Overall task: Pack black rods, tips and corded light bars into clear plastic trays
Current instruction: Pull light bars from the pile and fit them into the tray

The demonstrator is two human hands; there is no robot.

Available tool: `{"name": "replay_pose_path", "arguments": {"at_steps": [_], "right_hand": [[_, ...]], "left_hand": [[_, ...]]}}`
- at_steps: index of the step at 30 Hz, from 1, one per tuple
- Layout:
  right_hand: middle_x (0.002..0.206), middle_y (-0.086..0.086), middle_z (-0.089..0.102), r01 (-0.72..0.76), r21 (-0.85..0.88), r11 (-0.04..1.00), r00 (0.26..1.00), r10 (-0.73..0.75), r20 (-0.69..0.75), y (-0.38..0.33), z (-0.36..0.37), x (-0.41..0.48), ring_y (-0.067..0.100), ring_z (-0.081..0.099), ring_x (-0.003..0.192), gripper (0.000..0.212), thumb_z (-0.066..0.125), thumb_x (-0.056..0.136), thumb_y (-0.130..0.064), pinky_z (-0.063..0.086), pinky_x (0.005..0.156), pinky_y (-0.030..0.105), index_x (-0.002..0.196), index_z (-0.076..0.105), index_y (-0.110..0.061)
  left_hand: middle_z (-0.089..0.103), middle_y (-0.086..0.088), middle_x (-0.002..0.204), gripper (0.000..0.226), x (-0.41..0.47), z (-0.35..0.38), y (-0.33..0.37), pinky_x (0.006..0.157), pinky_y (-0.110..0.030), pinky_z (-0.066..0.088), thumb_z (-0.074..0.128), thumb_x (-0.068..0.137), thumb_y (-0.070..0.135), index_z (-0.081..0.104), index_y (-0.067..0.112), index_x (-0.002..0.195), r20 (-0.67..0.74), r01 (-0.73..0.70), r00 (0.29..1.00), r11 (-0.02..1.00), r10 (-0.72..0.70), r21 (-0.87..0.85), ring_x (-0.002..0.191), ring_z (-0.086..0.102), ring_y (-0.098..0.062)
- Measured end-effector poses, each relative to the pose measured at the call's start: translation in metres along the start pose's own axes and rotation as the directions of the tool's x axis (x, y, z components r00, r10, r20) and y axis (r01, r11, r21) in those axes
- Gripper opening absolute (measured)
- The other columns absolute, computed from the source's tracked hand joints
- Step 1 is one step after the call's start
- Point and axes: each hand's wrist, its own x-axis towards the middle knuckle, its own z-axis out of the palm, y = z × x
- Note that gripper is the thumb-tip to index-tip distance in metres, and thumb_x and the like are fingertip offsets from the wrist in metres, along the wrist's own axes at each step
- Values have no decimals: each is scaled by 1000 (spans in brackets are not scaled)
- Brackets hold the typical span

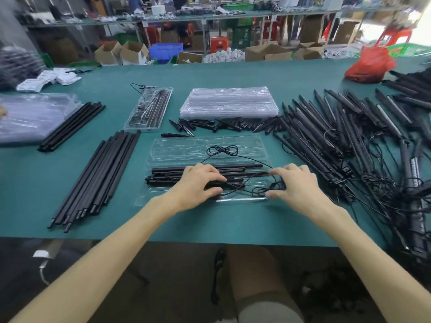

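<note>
Fingers (217, 177) of the left hand (200, 183) curl over a bar (231, 183) lying in the tray (210, 145), thumb beneath, hiding its middle. The right hand (296, 185) curls its fingers round the cord (222, 150), whose coil is partly hidden under them. Both palms face down, forearms reaching across the surface (233, 220). The clear tray's edges are hard to trace. The pile (338, 136) at right is cut off.
</note>
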Motion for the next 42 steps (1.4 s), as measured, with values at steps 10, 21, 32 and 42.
{"name": "replay_pose_path", "arguments": {"at_steps": [10,21,32,42], "right_hand": [[123,9,53,-74,280,957,996,86,-32,1,8,3,28,50,114,56,76,88,-32,46,95,40,138,55,-17],[82,-8,56,-138,519,844,979,197,-60,3,-2,15,17,57,83,23,82,80,-11,41,70,25,99,68,-15],[87,-7,46,133,262,956,961,-59,-271,0,4,11,15,43,92,15,69,89,-4,44,78,37,87,64,-18],[90,-9,48,253,211,944,937,-185,-298,2,2,4,4,45,90,22,67,88,4,41,72,26,85,65,-18]], "left_hand": [[54,1,111,33,-7,13,3,102,-35,38,63,99,29,67,22,131,-123,-81,989,997,81,5,108,46,-15],[61,11,115,21,-6,17,0,102,-41,37,65,97,25,67,23,118,-111,-53,993,995,44,-85,111,50,-10],[58,9,112,33,-6,19,-2,101,-41,37,65,97,26,64,28,130,-111,-40,993,992,27,-122,110,49,-11],[52,9,122,27,-7,24,-1,97,-31,21,63,98,27,69,30,125,-162,-71,984,997,75,31,116,39,-10]]}}
